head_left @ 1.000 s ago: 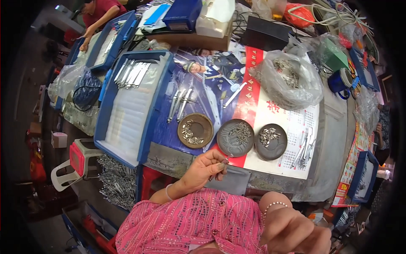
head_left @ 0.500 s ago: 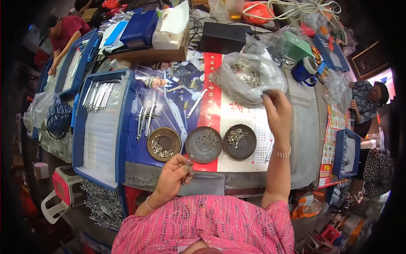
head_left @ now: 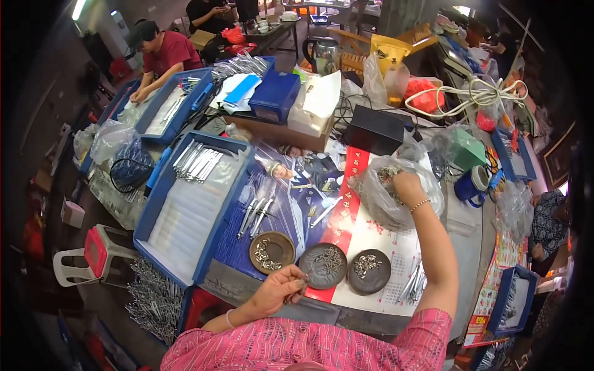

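My right hand (head_left: 408,188) reaches down into a clear plastic bag (head_left: 377,201) that holds small metal parts; its fingers are hidden inside. In front of my chest, my left hand (head_left: 283,289) is closed in a pinch, and what it grips is too small to name. Close to that hand stand three round dishes with small metal pieces: a brown dish (head_left: 286,247) on the left, a grey dish (head_left: 320,279) in the middle and a dark dish (head_left: 377,285) on the right. Several slim metal rods (head_left: 257,213) lie beyond the brown dish.
On the left, a blue tray (head_left: 242,198) carries a row of silver rods (head_left: 198,162). More rods (head_left: 413,285) lie by my right forearm. Behind the bag are a black box (head_left: 376,130) and a blue mug (head_left: 470,188). A person in red (head_left: 176,52) works at far left.
My right hand has gone from the bag's near rim into the bag. My left hand stays pinched near the dishes. The view has tilted, showing more of the room beyond.
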Demonstrator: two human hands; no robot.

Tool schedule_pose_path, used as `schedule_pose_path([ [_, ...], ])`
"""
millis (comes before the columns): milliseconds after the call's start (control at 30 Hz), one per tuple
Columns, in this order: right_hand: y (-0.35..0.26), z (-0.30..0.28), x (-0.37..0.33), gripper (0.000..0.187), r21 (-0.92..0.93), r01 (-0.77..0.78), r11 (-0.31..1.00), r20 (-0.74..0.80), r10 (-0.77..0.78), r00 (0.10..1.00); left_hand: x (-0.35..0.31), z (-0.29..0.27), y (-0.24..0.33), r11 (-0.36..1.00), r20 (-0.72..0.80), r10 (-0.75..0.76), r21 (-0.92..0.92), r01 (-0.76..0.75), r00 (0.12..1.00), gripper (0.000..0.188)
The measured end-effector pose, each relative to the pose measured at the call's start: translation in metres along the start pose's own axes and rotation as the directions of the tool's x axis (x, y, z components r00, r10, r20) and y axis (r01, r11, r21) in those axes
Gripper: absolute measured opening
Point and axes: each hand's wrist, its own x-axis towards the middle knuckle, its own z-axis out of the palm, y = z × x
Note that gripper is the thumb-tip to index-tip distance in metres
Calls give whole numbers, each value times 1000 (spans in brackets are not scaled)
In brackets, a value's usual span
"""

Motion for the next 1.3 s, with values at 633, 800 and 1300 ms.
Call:
schedule_pose_path([
  [633, 23, 7, 5, 13, 15, 80, 997, 175, -82, 981, 2, 0, 0, 999, 93, 2, -38, 2, 996, 8],
  [800, 26, 5, 4, 12, 240, 122, 963, -26, -119, 993, -2, 0, 6, 999, 55, -15, -30, 17, 998, 8],
  [1300, -120, -102, -136, 7, 996, 8, -87, 18, 291, 957, 2, -7, -4, 966, 88, -17, -256, 39, 996, 13],
])
